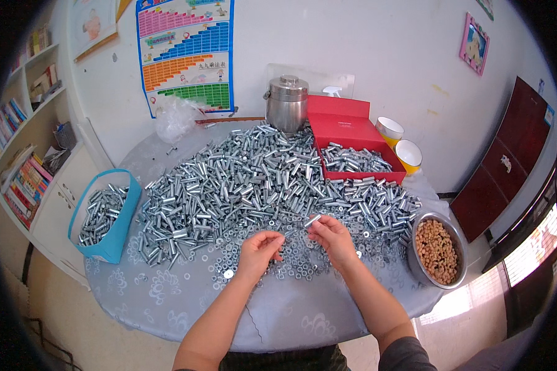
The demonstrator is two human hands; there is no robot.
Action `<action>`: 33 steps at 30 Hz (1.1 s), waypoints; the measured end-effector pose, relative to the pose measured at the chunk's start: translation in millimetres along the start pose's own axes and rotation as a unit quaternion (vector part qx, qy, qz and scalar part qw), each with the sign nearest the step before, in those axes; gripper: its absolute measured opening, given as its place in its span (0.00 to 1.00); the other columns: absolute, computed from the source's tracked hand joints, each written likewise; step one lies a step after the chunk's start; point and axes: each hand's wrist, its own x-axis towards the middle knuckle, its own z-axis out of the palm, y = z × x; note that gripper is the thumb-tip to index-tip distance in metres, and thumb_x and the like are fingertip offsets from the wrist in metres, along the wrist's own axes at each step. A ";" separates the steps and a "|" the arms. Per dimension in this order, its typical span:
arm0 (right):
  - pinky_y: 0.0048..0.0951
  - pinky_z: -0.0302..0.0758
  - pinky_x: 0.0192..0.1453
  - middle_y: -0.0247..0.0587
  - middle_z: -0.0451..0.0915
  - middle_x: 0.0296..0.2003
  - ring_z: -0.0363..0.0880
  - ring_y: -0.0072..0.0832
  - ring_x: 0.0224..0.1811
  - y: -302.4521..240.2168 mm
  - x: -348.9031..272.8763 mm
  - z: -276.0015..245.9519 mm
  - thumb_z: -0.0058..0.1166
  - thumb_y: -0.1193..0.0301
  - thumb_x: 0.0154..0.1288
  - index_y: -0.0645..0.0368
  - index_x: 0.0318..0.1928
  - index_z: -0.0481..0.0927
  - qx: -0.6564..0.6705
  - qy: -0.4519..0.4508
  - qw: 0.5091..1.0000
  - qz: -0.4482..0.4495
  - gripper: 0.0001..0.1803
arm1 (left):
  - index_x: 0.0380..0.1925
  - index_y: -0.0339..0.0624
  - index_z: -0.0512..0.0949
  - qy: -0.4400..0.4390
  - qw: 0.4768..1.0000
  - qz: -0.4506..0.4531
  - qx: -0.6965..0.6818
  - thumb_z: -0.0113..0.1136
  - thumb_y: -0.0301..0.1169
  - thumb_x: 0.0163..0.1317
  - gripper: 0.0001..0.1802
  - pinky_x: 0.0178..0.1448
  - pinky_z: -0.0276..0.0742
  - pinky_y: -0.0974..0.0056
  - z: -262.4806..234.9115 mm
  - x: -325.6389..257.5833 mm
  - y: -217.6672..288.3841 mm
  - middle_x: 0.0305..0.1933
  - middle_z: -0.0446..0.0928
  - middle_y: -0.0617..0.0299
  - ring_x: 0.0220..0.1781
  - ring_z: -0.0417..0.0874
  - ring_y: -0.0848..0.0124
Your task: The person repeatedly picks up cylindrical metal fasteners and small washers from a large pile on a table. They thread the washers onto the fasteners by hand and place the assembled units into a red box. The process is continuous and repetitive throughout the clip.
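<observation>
My right hand pinches a short silvery metal sleeve between thumb and fingertips, its free end pointing up and left. To its left, my left hand is closed with thumb and fingers together. Whatever it holds, if anything, is too small to make out. Both hands hover over scattered washers and nuts near the front of the table. Just beyond them spreads a large heap of similar metal sleeves and bolts.
On the grey tablecloth stand a blue box of metal parts at left and a red box of them at the back. A steel pot and two yellow-white cups are behind. At right sits a metal bowl of brownish pieces.
</observation>
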 end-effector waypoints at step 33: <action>0.35 0.70 0.40 0.39 0.76 0.27 0.73 0.37 0.34 0.3 7.6 -26.2 0.59 0.70 0.44 0.56 0.27 0.81 -0.603 -0.052 0.730 -0.317 0.07 | 0.43 0.30 0.71 0.009 0.994 -0.070 -0.089 0.48 0.32 0.62 0.15 0.36 0.80 0.67 -3.7 2.2 4.2 0.38 0.76 0.49 0.31 0.81 0.67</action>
